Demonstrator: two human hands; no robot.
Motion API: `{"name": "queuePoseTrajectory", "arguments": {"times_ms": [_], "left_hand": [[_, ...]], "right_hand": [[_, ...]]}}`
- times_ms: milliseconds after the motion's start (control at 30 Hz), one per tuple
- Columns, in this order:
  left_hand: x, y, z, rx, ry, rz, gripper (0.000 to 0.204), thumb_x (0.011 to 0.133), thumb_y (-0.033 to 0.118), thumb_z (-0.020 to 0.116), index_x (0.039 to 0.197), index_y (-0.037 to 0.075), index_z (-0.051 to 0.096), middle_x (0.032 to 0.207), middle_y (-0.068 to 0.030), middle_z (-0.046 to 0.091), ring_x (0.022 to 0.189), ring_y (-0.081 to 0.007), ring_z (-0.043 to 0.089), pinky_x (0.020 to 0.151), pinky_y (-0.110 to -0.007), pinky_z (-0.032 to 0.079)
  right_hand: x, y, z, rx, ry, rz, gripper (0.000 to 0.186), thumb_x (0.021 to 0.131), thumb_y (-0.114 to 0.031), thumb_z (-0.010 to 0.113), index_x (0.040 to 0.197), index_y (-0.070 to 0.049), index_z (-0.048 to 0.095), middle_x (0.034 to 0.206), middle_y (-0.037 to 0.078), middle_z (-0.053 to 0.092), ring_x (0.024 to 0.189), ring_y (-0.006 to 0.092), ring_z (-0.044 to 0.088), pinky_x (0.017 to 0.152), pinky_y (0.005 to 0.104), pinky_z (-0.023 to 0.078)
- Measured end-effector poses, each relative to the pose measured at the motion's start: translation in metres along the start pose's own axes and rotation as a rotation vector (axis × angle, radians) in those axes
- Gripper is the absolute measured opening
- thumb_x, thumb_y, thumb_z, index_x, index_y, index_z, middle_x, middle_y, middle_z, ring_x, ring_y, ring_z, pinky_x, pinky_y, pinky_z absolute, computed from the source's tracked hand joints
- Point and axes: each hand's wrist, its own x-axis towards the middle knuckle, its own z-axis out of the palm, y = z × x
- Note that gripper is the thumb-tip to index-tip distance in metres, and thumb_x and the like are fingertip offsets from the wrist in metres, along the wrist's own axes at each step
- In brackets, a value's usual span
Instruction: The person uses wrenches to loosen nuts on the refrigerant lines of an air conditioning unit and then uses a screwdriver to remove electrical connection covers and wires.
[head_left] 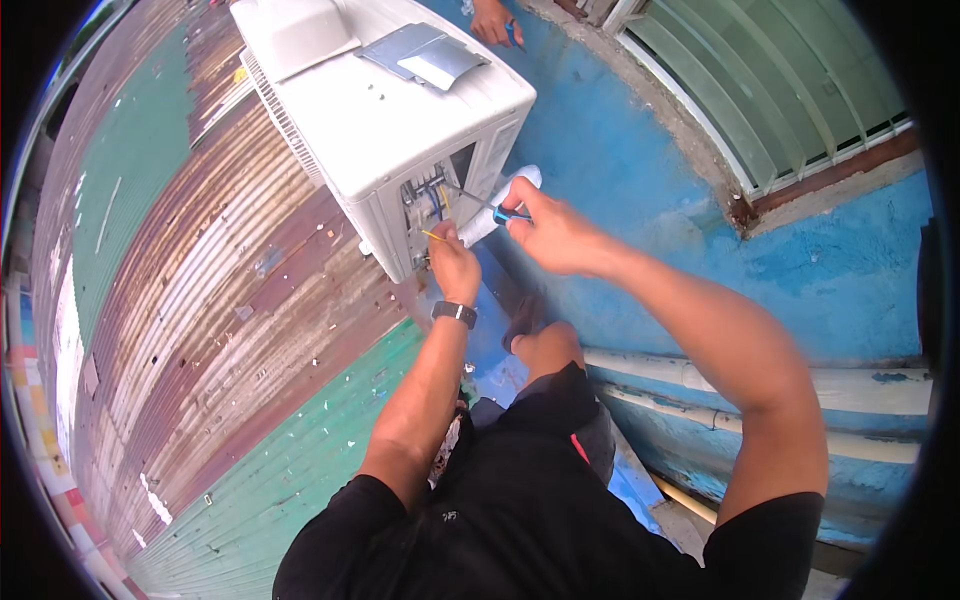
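Note:
A white air conditioner outdoor unit (400, 125) stands before me, its side wiring compartment (425, 195) uncovered with terminals and several wires showing. My right hand (555, 232) is closed round the handle of a screwdriver (507, 214). The screwdriver's shaft points left into the terminals; whether its tip sits in a screw is too small to tell. Just below the terminals, my left hand (452, 265) pinches a yellow wire (433, 236). A white wrapped pipe (525, 180) runs behind my right hand, beside the unit.
Loose metal cover plates (425, 55) and a few small screws (375, 92) lie on the unit's top. Another person's hand (492, 22) holds a blue tool beyond it. Corrugated roofing (230, 300) spreads left; a blue wall (640, 190), barred window (770, 90) and pipes (830, 390) stand right.

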Motion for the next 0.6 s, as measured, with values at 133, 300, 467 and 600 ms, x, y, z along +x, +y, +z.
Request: {"name": "queuePoseTrajectory", "arguments": {"times_ms": [133, 300, 467, 600], "left_hand": [[-0.015, 0.006, -0.020, 0.130, -0.133, 0.099, 0.031, 0.107, 0.015, 0.044, 0.131, -0.004, 0.047, 0.106, -0.0186, 0.061, 0.090, -0.0277, 0.064, 0.081, -0.038, 0.052], [-0.001, 0.024, -0.001, 0.032, -0.248, 0.138, 0.028, 0.104, 0.018, 0.052, 0.123, -0.003, 0.058, 0.093, -0.0148, 0.065, 0.083, -0.0256, 0.066, 0.076, -0.038, 0.053], [0.011, -0.012, 0.026, -0.338, -0.104, -0.110, 0.027, 0.104, 0.020, 0.059, 0.121, 0.000, 0.063, 0.090, -0.0047, 0.067, 0.077, -0.0098, 0.064, 0.063, -0.025, 0.053], [0.021, -0.009, 0.027, -0.389, -0.067, -0.163, 0.030, 0.104, 0.021, 0.059, 0.126, 0.000, 0.062, 0.090, -0.0054, 0.068, 0.078, -0.0110, 0.065, 0.064, -0.026, 0.054]], "right_hand": [[0.003, 0.019, 0.005, -0.073, -0.053, -0.127, 0.034, 0.096, -0.021, 0.061, 0.124, -0.010, 0.045, 0.107, 0.026, 0.069, 0.100, 0.0492, 0.065, 0.086, 0.0520, 0.050], [-0.005, 0.022, -0.006, -0.014, -0.125, 0.035, 0.037, 0.095, -0.020, 0.062, 0.125, -0.008, 0.043, 0.112, 0.027, 0.067, 0.104, 0.0479, 0.064, 0.085, 0.0517, 0.049], [-0.011, 0.043, -0.011, 0.143, -0.110, -0.058, 0.040, 0.096, -0.023, 0.063, 0.128, -0.011, 0.042, 0.108, 0.021, 0.062, 0.097, 0.0345, 0.064, 0.081, 0.0441, 0.049], [-0.046, 0.050, -0.033, 0.048, -0.020, -0.057, 0.042, 0.094, -0.021, 0.062, 0.128, -0.012, 0.040, 0.085, 0.024, 0.067, 0.084, 0.0476, 0.066, 0.074, 0.0542, 0.048]]}}
